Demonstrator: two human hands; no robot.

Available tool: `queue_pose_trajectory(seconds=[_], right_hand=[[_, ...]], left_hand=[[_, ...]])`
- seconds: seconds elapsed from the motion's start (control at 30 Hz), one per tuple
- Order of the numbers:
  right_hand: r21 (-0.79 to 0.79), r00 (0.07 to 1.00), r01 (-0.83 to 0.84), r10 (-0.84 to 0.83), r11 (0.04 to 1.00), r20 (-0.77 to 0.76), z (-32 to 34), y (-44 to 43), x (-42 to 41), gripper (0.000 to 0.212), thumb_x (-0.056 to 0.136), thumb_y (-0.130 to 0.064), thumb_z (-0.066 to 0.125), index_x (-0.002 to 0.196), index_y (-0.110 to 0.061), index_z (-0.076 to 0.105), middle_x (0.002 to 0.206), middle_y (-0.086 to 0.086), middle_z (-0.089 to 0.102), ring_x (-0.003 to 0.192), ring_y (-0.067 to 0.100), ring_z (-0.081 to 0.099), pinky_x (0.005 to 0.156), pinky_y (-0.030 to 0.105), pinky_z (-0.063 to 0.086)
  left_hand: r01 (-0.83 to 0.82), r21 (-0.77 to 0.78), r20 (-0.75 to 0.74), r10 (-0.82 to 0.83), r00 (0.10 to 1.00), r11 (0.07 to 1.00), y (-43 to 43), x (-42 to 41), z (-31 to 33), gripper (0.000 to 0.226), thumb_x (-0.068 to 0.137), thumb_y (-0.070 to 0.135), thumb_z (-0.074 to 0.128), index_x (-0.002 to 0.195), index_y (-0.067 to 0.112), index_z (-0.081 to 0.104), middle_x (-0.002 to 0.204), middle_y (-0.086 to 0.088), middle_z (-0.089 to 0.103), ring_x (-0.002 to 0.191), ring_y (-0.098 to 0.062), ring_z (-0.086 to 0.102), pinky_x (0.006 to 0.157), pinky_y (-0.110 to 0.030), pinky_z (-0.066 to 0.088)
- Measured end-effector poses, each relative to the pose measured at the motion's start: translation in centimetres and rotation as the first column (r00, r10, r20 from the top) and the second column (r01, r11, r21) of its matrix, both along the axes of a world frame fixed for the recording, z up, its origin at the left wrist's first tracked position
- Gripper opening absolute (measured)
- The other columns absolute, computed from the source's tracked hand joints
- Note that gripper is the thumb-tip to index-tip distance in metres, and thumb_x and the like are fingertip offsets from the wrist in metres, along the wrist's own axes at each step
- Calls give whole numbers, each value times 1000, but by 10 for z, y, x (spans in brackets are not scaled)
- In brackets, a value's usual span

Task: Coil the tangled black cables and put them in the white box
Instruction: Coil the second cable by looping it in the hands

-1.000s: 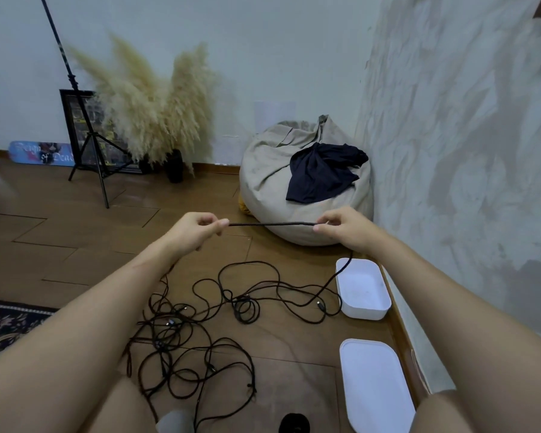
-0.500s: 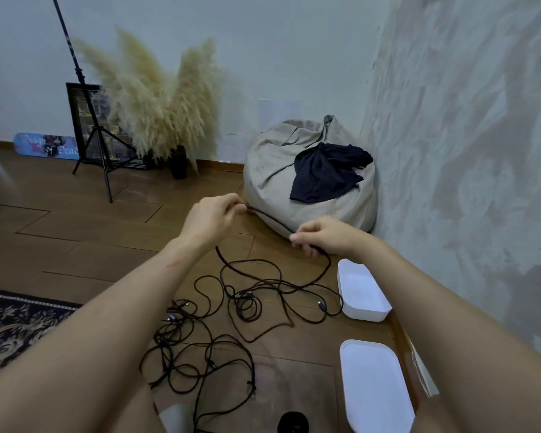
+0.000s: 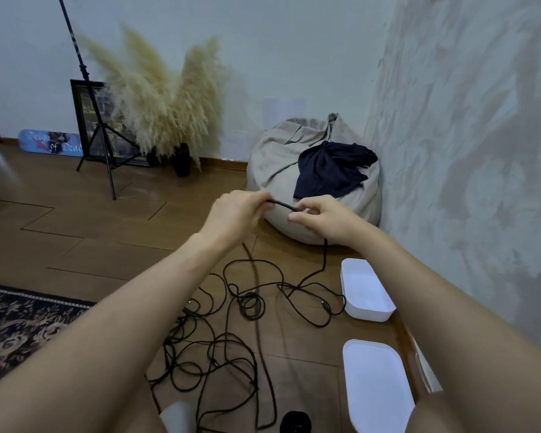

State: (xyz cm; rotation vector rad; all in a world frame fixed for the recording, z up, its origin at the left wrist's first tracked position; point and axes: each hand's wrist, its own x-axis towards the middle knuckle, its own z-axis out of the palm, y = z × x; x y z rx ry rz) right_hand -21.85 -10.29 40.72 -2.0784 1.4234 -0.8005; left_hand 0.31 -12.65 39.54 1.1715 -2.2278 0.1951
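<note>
Both hands have drawn close together since a second ago, leaving only a short span of black cable (image 3: pixel 283 205) between them. The left hand (image 3: pixel 235 215) has its grip clamped on one end of the span, fingers curled round it. The right hand (image 3: pixel 324 218) pinches the other end, and the cable drops from it to the tangled black cables (image 3: pixel 225 339) on the floor (image 3: pixel 107 254). The white box (image 3: pixel 366 314) sits open just beside the tangle.

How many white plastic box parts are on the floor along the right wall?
2. An open white box lies beside the black cables; a flat white piece, probably its lid, lies nearer the person.
</note>
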Motion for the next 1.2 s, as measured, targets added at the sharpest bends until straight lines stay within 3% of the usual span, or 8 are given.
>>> queue_pose_trajectory(seconds=[0.23, 0.33, 0.43, 0.6, 0.77, 0.93, 1.03, 1.2], right_hand=[[113, 983, 79, -58, 991, -176, -21, 8, -32, 26, 106, -32, 52, 91, -20, 70, 71, -5, 61, 65, 9, 58, 64, 20, 43], [-94, 984, 78, -92, 992, -155, -14, 1, -21, 24, 105, -34, 54, 99, -24, 75, 75, -13, 62, 70, -2, 55, 64, 17, 35], [-150, 992, 16, -34, 988, -117, -7, 1, -4, 20, 102, -35, 58, 99, -28, 77, 67, -17, 59, 63, -5, 51, 58, 16, 32], [37, 997, 72, -72, 997, -5, -8, 1, -12, 33, 99, -41, 62, 98, -11, 74, 72, -7, 60, 65, 5, 55, 67, 23, 44], [166, 990, 89, -69, 982, -121, -31, 6, -36, 28, 105, -31, 54, 90, -13, 69, 72, 3, 65, 68, 15, 63, 69, 25, 43], [-47, 995, 85, -87, 995, -42, -17, -7, -21, 22, 102, -34, 56, 96, -20, 72, 70, 0, 60, 65, 18, 62, 72, 41, 51], [-156, 996, 64, -73, 986, -50, -13, -11, -8, 17, 100, -36, 62, 93, -27, 75, 67, -12, 61, 63, 5, 50, 64, 31, 38], [-20, 995, 96, -95, 995, 40, -11, -6, -16, 26, 99, -33, 65, 97, -9, 73, 64, -10, 56, 62, 7, 49, 65, 28, 39]], left_hand=[[-377, 153, 2, 381, 924, 914, -11, 39, -8, 25, 107, 25, 49, 125, 21, 65, 113, -5, 73, 100, -31, 66, 81, -44, 55], [-34, 233, 26, 29, 999, 972, 1, 11, -6, 53, 101, 28, 61, 152, 28, 46, 144, 2, 60, 133, -20, 54, 106, -41, 49], [190, 178, 7, -194, 981, 966, 10, -14, -3, 33, 101, 38, 60, 133, 33, 62, 123, 7, 71, 114, -16, 64, 90, -38, 55], [-97, -98, -94, 88, 992, 990, -3, 7, 9, 16, 103, 35, 55, 105, 25, 68, 100, 6, 71, 89, -27, 68, 66, -40, 54], [-400, 81, -171, 408, 897, 913, -13, 44, 2, 20, 106, 26, 52, 117, 18, 66, 109, -5, 71, 97, -33, 66, 77, -45, 53], [65, 158, -28, -62, 998, 985, 4, 9, -2, 50, 99, 21, 61, 148, 28, 50, 139, 1, 62, 130, -19, 54, 107, -41, 48], [159, 103, -8, -159, 987, 982, 13, -18, -1, 26, 104, 38, 53, 129, 32, 60, 112, 3, 73, 104, -20, 66, 83, -41, 56], [-109, -96, -183, 90, 979, 989, 0, -2, 13, 11, 105, 33, 52, 104, 28, 62, 89, 4, 73, 80, -28, 69, 62, -40, 53]])
